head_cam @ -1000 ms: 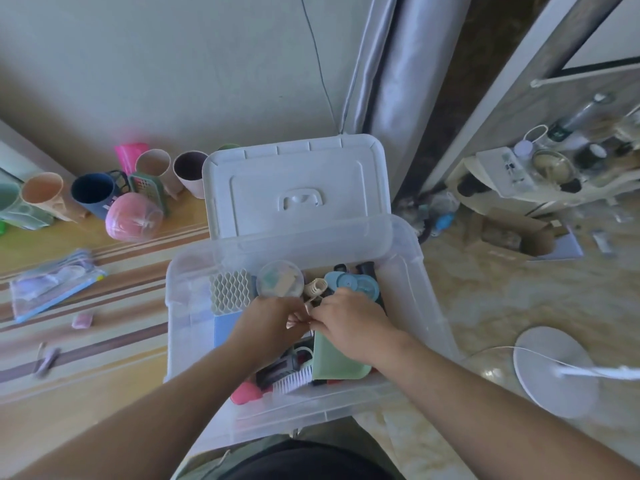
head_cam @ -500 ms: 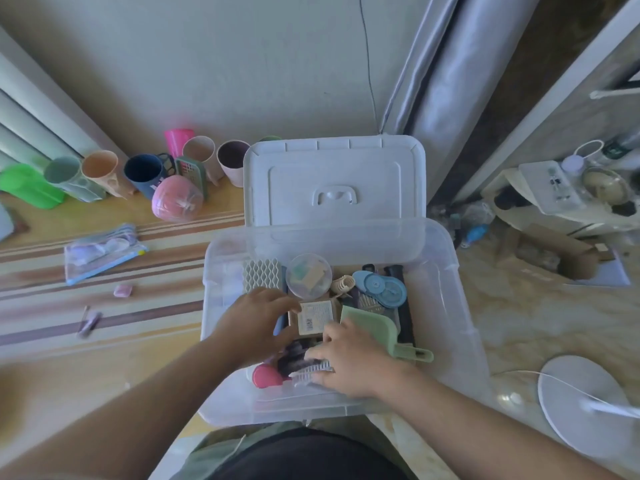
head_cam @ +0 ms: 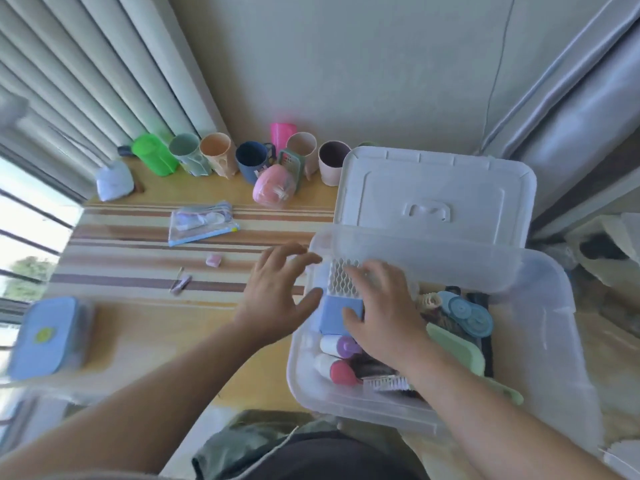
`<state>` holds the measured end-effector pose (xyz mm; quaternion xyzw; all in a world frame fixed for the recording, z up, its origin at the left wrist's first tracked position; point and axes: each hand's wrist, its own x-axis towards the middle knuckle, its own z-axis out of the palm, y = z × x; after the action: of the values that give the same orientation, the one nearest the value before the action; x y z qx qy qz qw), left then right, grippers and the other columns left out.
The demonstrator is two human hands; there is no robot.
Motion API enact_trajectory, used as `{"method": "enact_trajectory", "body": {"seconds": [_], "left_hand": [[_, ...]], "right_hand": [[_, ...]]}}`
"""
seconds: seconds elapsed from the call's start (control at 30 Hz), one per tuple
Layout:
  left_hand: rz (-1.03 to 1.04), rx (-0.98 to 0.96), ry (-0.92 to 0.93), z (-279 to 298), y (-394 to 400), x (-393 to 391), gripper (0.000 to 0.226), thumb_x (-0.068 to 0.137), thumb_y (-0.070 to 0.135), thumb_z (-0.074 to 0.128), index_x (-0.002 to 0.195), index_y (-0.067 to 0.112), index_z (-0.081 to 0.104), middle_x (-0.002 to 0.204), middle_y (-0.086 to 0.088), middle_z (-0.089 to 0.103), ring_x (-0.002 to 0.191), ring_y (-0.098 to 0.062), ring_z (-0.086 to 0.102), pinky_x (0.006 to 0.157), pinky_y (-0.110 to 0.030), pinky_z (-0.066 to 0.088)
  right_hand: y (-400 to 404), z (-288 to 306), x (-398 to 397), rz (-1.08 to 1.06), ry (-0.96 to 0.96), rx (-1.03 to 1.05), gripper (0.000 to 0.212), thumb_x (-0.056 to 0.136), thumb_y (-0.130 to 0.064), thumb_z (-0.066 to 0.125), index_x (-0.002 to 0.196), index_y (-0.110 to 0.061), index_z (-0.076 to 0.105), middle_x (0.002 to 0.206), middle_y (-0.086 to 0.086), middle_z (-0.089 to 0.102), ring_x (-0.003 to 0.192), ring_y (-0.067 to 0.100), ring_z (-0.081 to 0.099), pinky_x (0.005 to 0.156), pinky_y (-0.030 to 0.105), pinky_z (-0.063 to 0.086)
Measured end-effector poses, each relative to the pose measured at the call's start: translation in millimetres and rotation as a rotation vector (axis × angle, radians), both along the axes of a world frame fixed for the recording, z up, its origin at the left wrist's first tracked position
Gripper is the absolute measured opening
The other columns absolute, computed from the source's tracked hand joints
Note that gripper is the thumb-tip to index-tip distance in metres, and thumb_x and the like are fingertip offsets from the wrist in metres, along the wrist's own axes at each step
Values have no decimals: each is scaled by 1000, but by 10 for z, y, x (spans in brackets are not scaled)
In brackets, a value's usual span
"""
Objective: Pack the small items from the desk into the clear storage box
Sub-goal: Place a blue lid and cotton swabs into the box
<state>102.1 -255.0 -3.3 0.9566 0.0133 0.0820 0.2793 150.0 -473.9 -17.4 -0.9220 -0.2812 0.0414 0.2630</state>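
The clear storage box (head_cam: pixel 540 344) stands at the desk's right end, its white lid (head_cam: pixel 433 188) propped up behind it. Inside lie a white honeycomb piece (head_cam: pixel 341 277), a blue block (head_cam: pixel 332 317), two small bottles with purple (head_cam: pixel 341 346) and pink (head_cam: pixel 337 371) caps, a green scoop (head_cam: pixel 457 351), a blue round case (head_cam: pixel 465 313) and a brush (head_cam: pixel 386 382). My right hand (head_cam: pixel 381 306) lies spread over the honeycomb piece and blue block, gripping nothing I can see. My left hand (head_cam: pixel 277 292) hovers open at the box's left rim.
On the striped desk lie a zip pouch (head_cam: pixel 201 223), a small pink piece (head_cam: pixel 213 260), a purple clip (head_cam: pixel 181 284) and a blue case (head_cam: pixel 48 334) at the left. A row of cups (head_cam: pixel 252 161) and a pink round container (head_cam: pixel 273 187) stand along the wall.
The view has swung left. My left hand rose out of the box to its left rim. My right hand shifted from the front items to the honeycomb piece at the back left.
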Motion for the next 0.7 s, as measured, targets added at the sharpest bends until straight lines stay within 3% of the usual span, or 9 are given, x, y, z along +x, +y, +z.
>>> {"method": "enact_trajectory", "body": {"seconds": [0.07, 0.17, 0.37, 0.47, 0.53, 0.63, 0.7], "left_hand": [[130, 5, -5, -100, 477, -57, 41, 82, 34, 69, 122, 27, 66, 126, 3, 58, 118, -22, 49, 101, -33, 36], [333, 39, 153, -434, 1320, -259, 37, 82, 29, 69, 119, 28, 67, 124, 1, 59, 116, -30, 51, 101, -41, 40], [425, 74, 548, -1035, 2641, -799, 47, 79, 22, 70, 125, 28, 66, 129, -2, 57, 122, -31, 47, 101, -45, 46], [433, 78, 630, -1250, 3050, -796, 50, 83, 33, 66, 132, 29, 61, 130, -1, 61, 122, -27, 52, 95, -42, 49], [443, 83, 677, -1383, 3217, -688, 46, 88, 49, 62, 127, 25, 63, 125, -3, 63, 116, -28, 56, 90, -41, 52], [437, 70, 722, -1560, 3291, -485, 60, 86, 80, 45, 101, 24, 61, 105, -1, 55, 98, -28, 57, 80, -42, 55], [420, 57, 713, -1690, 3299, -367, 57, 88, 74, 49, 105, 21, 58, 106, -1, 52, 97, -28, 57, 80, -43, 54]], "right_hand": [[512, 75, -24, 36, -36, 77, 52, 79, -19, 73, 130, -15, 63, 123, 11, 54, 110, 37, 50, 92, 51, 51], [1312, 99, -149, 144, 10, 80, 53, 83, -21, 67, 136, -17, 60, 124, 7, 52, 113, 34, 50, 90, 50, 52], [2591, -351, -223, 217, 228, -205, 52, 92, -23, 62, 143, -21, 53, 133, 3, 44, 123, 33, 43, 95, 48, 50], [3054, -694, -25, 161, 317, -352, 50, 98, -26, 58, 147, -27, 49, 137, 0, 42, 129, 28, 41, 96, 44, 50], [3306, -902, 120, 125, 344, -410, 45, 98, -28, 58, 143, -32, 51, 138, -4, 43, 128, 26, 43, 89, 40, 49], [3608, -1171, 277, 86, 396, -415, 38, 95, -20, 59, 123, -44, 59, 126, -12, 44, 117, 18, 47, 80, 34, 44], [3772, -1333, 336, 56, 410, -405, 29, 92, -17, 60, 106, -42, 59, 117, -12, 46, 114, 19, 51, 84, 38, 52]]}}
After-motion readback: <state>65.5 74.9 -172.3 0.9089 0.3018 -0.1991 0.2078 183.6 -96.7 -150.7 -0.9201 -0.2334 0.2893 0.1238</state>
